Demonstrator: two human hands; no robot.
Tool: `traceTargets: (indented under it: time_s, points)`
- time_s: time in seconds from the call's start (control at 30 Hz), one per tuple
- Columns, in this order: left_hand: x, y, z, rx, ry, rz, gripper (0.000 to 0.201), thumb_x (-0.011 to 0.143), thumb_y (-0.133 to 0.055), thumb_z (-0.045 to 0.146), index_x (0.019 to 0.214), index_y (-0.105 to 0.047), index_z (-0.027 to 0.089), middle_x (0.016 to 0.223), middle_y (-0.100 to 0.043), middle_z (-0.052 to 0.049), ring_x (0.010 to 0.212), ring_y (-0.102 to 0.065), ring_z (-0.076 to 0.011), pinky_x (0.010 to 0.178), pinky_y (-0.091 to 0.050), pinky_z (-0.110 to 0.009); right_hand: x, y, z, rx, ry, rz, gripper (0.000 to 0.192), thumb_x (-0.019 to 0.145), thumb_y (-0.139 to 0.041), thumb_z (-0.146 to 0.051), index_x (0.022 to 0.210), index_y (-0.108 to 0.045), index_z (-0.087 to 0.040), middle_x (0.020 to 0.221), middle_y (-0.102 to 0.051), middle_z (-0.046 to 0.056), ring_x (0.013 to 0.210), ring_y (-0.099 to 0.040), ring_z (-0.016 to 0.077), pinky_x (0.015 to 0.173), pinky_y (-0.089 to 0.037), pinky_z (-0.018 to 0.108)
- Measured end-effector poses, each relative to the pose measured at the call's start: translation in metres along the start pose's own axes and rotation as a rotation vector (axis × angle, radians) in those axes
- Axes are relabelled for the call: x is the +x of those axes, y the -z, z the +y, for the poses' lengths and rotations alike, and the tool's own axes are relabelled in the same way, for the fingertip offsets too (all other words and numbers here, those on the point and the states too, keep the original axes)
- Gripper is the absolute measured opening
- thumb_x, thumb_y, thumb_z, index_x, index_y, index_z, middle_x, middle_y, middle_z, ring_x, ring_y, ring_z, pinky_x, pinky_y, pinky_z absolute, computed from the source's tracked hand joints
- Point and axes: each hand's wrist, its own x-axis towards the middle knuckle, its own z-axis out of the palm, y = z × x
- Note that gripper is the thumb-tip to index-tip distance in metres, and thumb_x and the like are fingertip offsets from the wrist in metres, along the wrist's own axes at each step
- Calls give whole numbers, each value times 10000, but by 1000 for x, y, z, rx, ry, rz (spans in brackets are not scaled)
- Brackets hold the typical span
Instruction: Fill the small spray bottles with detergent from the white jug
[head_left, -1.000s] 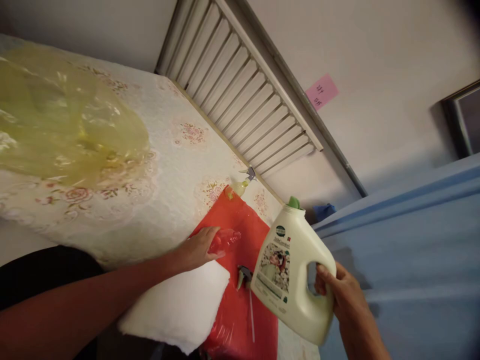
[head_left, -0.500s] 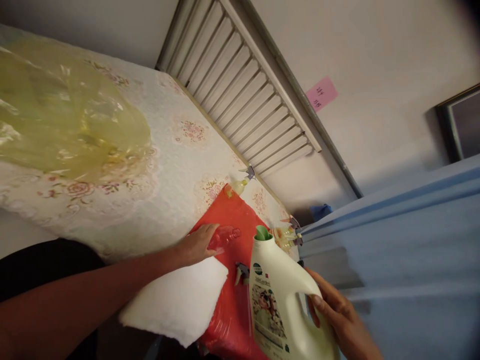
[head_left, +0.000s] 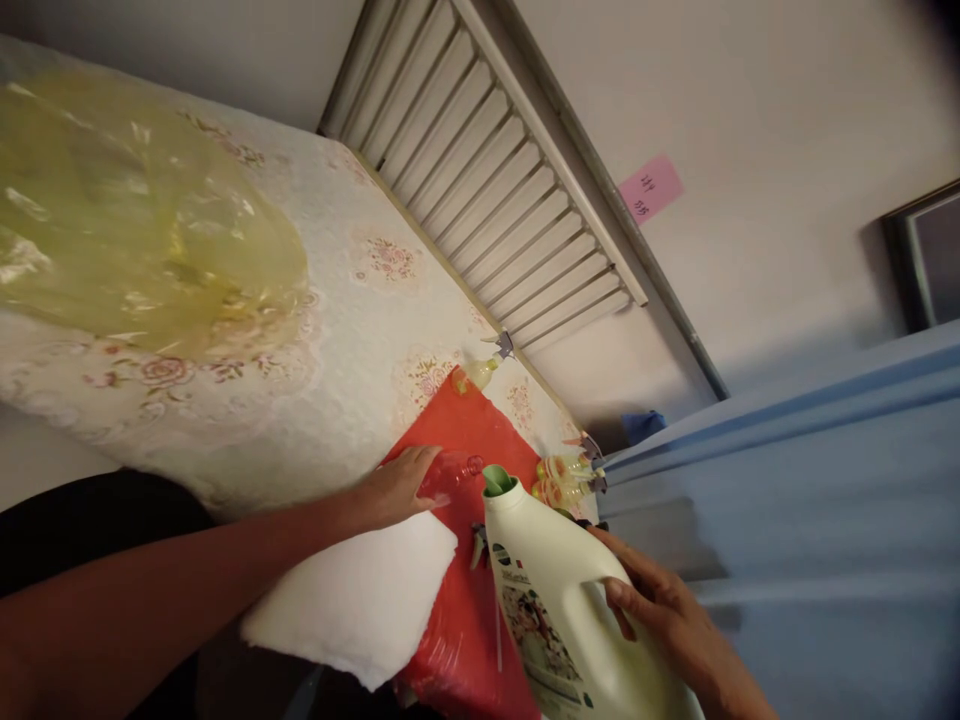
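Table is bearing red sheet. Jug is leaning over sheet; right hand is gripping handle, fingers curled through. Left hand is clasping bottle over sheet. Spout is sitting just beside bottle's mouth, contact unclear. Risk: overtilted jug could be missing narrow mouth or knocking bottle askew.

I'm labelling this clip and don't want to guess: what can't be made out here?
All in the head view:
- Pale jug: its base is cut off by the bottom edge; its wall hides how full it is.
- Plastic bottle: its lower end is hidden by the left hand.
- Spray head: partly covered by the jug.
- Pink note: writing too small to read.
- Yellow bag: cut off by the left edge.
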Motion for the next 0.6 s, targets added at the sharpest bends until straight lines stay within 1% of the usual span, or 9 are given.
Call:
traceTargets:
  time_s: [0.1,0.2,0.27,0.33,0.4,0.6]
  points:
    - [0,0,0,-5,1,1,734,784,-714,579,1379,-475,221,1358,-583,-151,1276,-554,-335,1044,-471,-473,3,1,-3,-34,8,-25,696,751,-736,-571,1355,-639,-241,807,-703,33,518,-478,125,515,-411,261]
    - [0,0,0,5,-9,-8,727,796,-702,580,1384,-468,222,1357,-580,-156,1277,-552,-329,1053,-467,-473,5,2,-5,-54,26,-35,670,775,-716,-551,1364,-630,-244,819,-694,27,527,-477,121,520,-403,256]
    - [0,0,1,10,-16,-2,717,797,-702,582,1376,-472,227,1337,-590,-147,1264,-559,-322,1048,-469,-466,6,2,-7,-66,18,-40,686,772,-714,-546,1373,-621,-230,788,-677,18,529,-472,124,526,-400,259]
    - [0,0,1,15,-19,9,707,795,-701,585,1364,-483,228,1312,-603,-137,1247,-568,-322,1035,-476,-460,7,3,-10,-82,-5,-46,725,755,-721,-553,1383,-611,-208,705,-639,-1,520,-463,129,525,-389,261]
    - [0,1,3,17,-17,14,698,802,-692,587,1360,-491,218,1307,-606,-133,1240,-571,-333,1032,-477,-459,8,4,-12,-87,-17,-44,748,744,-721,-568,1384,-609,-197,697,-626,-4,514,-458,130,521,-382,263]
    - [0,2,5,31,-5,-7,718,799,-701,587,1370,-475,216,1322,-594,-144,1249,-565,-329,1034,-475,-461,11,9,-13,-114,-13,-62,707,782,-691,-579,1372,-616,-197,639,-589,-21,509,-458,128,532,-381,262]
